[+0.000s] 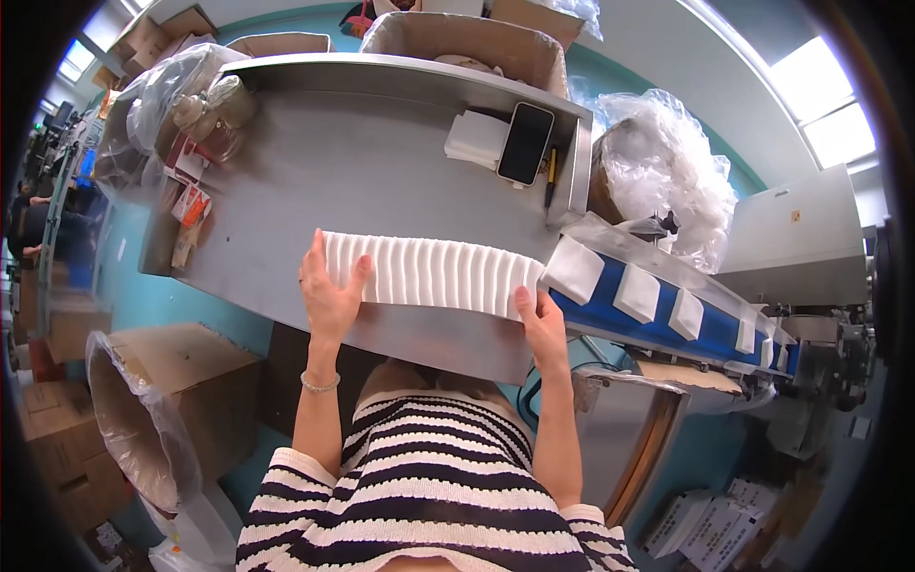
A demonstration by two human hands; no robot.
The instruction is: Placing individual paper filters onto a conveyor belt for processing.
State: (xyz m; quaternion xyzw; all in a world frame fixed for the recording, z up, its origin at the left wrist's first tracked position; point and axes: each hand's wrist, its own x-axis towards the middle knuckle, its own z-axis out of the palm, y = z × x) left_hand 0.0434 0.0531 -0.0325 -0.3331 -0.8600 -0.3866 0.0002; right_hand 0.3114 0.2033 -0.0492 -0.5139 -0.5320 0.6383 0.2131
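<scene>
While our hands point(332, 296) clamp the row of white pads point(434, 275) near both ends | we should press evenly against buckling

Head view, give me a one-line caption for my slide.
Both hands hold a long row of white pads at a metal table, beside a blue conveyor belt carrying more.

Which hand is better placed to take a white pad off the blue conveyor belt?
Likely the right hand: it holds the ribbed white pad row near the belt; the left hand holds the far end.
</scene>
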